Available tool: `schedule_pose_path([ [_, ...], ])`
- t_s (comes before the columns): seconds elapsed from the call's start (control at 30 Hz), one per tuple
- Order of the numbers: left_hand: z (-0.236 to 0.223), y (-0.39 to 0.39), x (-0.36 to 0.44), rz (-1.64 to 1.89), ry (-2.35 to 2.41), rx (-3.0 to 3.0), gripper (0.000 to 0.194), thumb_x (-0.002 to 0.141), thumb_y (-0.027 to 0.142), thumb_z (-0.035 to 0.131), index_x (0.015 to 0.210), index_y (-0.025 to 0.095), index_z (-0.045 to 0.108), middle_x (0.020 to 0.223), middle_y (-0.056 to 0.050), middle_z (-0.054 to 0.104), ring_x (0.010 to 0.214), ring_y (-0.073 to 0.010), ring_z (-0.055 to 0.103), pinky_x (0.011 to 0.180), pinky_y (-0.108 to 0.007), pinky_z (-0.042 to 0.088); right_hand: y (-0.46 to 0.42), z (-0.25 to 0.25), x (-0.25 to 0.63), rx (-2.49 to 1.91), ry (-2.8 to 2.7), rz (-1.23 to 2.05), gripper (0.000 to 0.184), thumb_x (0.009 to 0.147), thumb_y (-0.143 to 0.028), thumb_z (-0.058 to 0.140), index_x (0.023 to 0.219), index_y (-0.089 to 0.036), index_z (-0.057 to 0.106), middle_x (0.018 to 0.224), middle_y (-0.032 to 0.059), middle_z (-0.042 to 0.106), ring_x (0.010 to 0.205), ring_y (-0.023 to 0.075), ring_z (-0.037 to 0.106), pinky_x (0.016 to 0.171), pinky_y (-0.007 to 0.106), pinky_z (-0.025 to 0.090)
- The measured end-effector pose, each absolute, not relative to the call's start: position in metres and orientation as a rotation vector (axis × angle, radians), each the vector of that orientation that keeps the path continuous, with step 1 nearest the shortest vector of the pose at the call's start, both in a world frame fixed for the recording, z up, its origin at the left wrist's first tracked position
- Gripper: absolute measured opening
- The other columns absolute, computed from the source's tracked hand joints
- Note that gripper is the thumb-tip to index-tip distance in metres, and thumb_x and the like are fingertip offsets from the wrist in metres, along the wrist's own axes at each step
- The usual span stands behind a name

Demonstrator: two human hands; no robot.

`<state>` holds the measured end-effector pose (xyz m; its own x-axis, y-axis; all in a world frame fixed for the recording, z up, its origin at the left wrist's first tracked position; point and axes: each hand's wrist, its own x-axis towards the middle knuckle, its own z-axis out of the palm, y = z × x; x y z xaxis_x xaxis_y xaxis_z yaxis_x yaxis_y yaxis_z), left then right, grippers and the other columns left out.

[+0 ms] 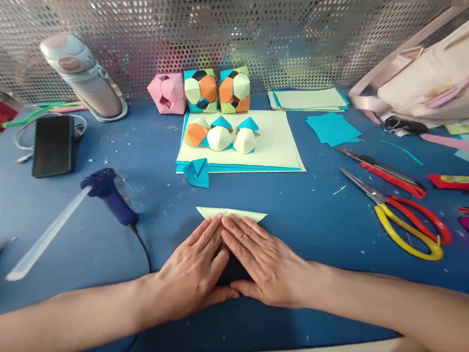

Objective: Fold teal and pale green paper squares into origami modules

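One phone [54, 145] lies at the left of the frame, with the bottle [85, 78] at upper left and the glue gun [112, 195] nearer. At lower centre, the left hand's [189, 273] fingers [212, 230] press flat, mostly together, on the folded paper [231, 214], which lies on the tabletop [318, 205] below three paper balls [219, 136]. The right hand's [270, 264] fingers [239, 235] press it too, slightly spread. The scissors [405, 215] lie open at the right.
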<state>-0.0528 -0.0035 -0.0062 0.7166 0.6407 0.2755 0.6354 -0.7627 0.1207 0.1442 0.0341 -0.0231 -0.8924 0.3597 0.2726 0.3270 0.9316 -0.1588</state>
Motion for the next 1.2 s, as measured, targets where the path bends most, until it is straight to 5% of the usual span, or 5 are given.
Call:
schedule_pose_path([
  [0.27,-0.008,-0.009,-0.052,0.432,1.044,2.919,0.045,0.084,0.043,0.054,0.099,0.001,0.06,0.123,-0.029,0.056,0.127,-0.0381,0.042,0.099,-0.051,0.044,0.043,-0.023,0.145,-0.677,-2.717,0.11,0.047,0.091,-0.02,0.041,0.132,0.003,0.041,0.139,0.0222,0.041,0.136,0.0298,0.027,0.107,0.052,0.034],
  [0.63,0.008,-0.003,-0.061,0.356,1.145,2.83,0.044,0.084,0.046,0.053,0.106,0.01,0.063,0.13,-0.028,0.05,0.125,-0.043,0.042,0.096,-0.06,0.041,0.047,-0.024,0.146,-0.695,-2.74,0.208,0.047,0.091,-0.02,0.041,0.132,0.003,0.04,0.141,0.0242,0.037,0.137,0.0297,0.026,0.108,0.053,0.032],
  [1.2,0.012,0.002,-0.065,0.31,1.087,2.793,0.05,0.085,0.049,0.05,0.103,0.005,0.063,0.126,-0.03,0.053,0.122,-0.0401,0.046,0.098,-0.058,0.041,0.048,-0.028,0.147,-0.688,-2.757,0.213,0.045,0.09,-0.012,0.037,0.133,0.002,0.039,0.141,0.0237,0.037,0.138,0.0289,0.023,0.108,0.053,0.031],
])
